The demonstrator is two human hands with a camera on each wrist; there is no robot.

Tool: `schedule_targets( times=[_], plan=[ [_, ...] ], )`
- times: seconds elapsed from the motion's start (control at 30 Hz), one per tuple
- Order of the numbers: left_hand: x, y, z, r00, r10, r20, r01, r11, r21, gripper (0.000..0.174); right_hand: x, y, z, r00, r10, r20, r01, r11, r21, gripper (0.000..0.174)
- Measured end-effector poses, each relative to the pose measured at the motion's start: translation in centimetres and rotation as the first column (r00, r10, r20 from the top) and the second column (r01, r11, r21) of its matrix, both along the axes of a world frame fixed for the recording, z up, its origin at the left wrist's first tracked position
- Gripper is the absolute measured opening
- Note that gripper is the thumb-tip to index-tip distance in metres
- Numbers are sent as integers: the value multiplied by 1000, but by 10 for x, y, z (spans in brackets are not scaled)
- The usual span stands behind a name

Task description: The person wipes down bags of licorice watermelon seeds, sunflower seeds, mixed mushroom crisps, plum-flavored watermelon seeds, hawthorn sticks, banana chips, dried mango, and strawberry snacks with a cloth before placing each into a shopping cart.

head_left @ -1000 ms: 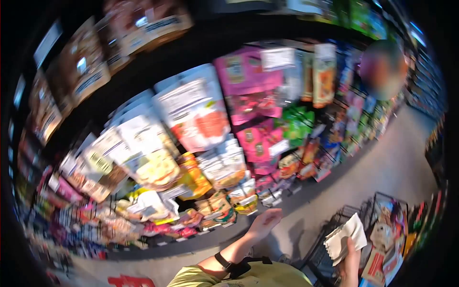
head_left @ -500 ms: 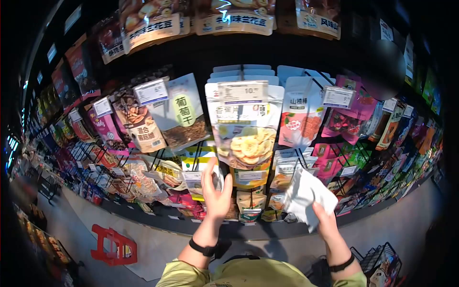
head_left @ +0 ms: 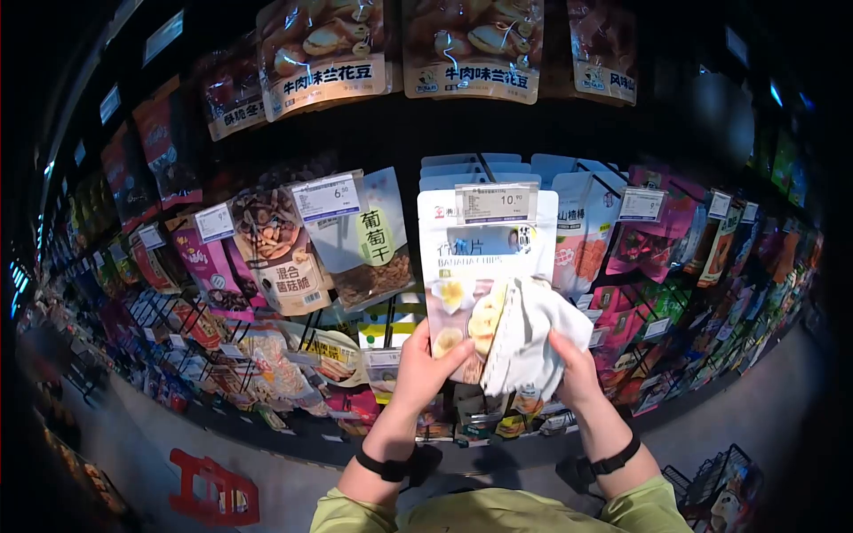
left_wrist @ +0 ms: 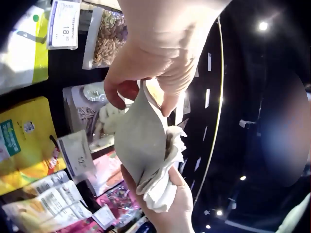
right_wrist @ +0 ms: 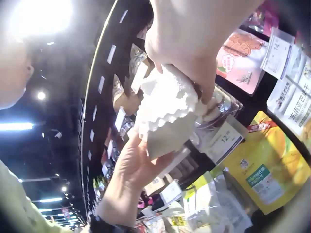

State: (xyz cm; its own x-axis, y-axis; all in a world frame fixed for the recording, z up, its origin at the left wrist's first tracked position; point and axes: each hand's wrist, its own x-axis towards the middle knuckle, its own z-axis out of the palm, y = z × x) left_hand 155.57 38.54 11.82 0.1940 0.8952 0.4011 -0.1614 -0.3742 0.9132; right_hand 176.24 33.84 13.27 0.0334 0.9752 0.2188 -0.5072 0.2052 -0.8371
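Observation:
A white banana chips pouch (head_left: 475, 258) hangs at the front of a shelf hook under a price tag (head_left: 496, 202). My left hand (head_left: 437, 357) grips the pouch's lower left corner, thumb on its front. My right hand (head_left: 565, 357) holds a crumpled white cloth (head_left: 531, 336) pressed against the pouch's lower right face. In the left wrist view my left hand (left_wrist: 146, 92) pinches the pouch's edge (left_wrist: 138, 141) above the cloth (left_wrist: 163, 187). In the right wrist view my right hand (right_wrist: 194, 63) holds the cloth (right_wrist: 165, 109) bunched over the pouch, with the left hand (right_wrist: 131, 167) below.
Hanging snack pouches crowd the rack: raisins (head_left: 371, 240), mixed mushrooms (head_left: 280, 253), hawthorn (head_left: 579, 235), large bags above (head_left: 333, 49). A red step stool (head_left: 218, 489) stands on the floor at the lower left. A wire basket (head_left: 720, 493) sits at the lower right.
The view swung to face the rack. My left hand rose from the lower pouches and took the banana chips pouch. My right hand brought the cloth up against it.

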Motion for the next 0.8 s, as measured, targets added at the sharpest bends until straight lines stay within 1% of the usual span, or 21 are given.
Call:
schedule_targets(
  times=[0.07, 0.1, 0.13, 0.2, 0.23, 0.27, 0.33, 0.37, 0.4, 0.43, 0.47, 0.5, 0.53, 0.57, 0.6, 0.63, 0.67, 0.7, 0.73, 0.77, 0.8],
  plan=[
    [1, -9, -6, 958, -143, 249, 175, 978, -111, 54, -1, -18, 1, 1000, 12, -24, -11, 1000, 17, 44],
    [4, -18, -1, 921, -193, 339, 244, 963, -114, 59, 0, -25, -1, 999, -35, 29, 35, 999, 21, 44],
    [5, -24, -3, 919, -207, 335, 257, 960, -113, 59, 1, -33, -1, 993, -83, 80, 81, 996, 27, 44],
    [7, -36, -13, 901, -315, 299, 360, 927, -106, 63, 4, -49, 4, 992, -98, 81, 96, 995, 28, 44],
    [8, -39, -14, 897, -331, 295, 375, 921, -108, 63, 7, -56, 5, 995, -72, 71, 73, 997, -10, 46],
    [11, -42, -17, 867, -404, 290, 458, 877, -147, 61, 11, -62, 2, 997, -47, 60, 50, 998, -49, 48],
    [17, -47, -23, 786, -545, 293, 611, 758, -229, 57, 22, -72, -11, 997, -75, 31, 78, 993, -94, 48],
    [24, -48, -32, 811, -535, 238, 583, 770, -259, 53, 26, -79, -13, 988, -152, -35, 145, 979, -146, 48],
    [34, -48, -40, 796, -557, 238, 605, 749, -270, 53, 31, -87, -15, 967, -235, -98, 211, 956, -203, 48],
    [45, -48, -50, 803, -506, 316, 592, 738, -322, 50, 40, -96, -17, 934, -323, -150, 281, 927, -247, 46],
    [55, -50, -56, 806, -447, 387, 581, 720, -378, 48, 47, -106, -18, 871, -465, -157, 420, 872, -253, 43],
    [63, -56, -46, 810, -440, 387, 583, 677, -449, 46, 55, -118, -17, 802, -581, -139, 558, 812, -174, 42],
    [71, -54, -47, 798, -464, 384, 602, 646, -469, 46, 61, -131, -19, 716, -686, -128, 680, 727, -93, 41],
    [79, -50, -50, 771, -510, 381, 637, 608, -475, 46, 66, -146, -24, 648, -761, 17, 761, 648, 13, 41],
    [89, -49, -51, 739, -556, 380, 671, 567, -477, 46, 68, -160, -28, 549, -822, 155, 813, 568, 132, 41],
    [99, -52, -49, 752, -574, 323, 653, 587, -478, 46, 61, -175, -25, 484, -771, 414, 785, 591, 186, 42],
    [111, -57, -51, 731, -602, 321, 673, 558, -486, 46, 53, -155, -20, 201, -892, 405, 693, 422, 585, 42],
    [123, -62, -54, 753, -539, 377, 656, 583, -479, 43, 58, -168, -7, -7, -681, 732, 404, 668, 625, 58],
    [132, -66, -57, 771, -471, 428, 635, 607, -478, 40, 52, -170, 1, -212, -438, 873, 256, 838, 483, 72],
    [136, -66, -69, 718, -583, 380, 696, 581, -422, 42, 45, -165, -11, -158, -238, 958, 237, 933, 270, 75],
    [145, -69, -72, 695, -544, 470, 718, 496, -488, 42, 39, -167, -23, -293, -208, 933, 272, 918, 290, 73]
  ],
)
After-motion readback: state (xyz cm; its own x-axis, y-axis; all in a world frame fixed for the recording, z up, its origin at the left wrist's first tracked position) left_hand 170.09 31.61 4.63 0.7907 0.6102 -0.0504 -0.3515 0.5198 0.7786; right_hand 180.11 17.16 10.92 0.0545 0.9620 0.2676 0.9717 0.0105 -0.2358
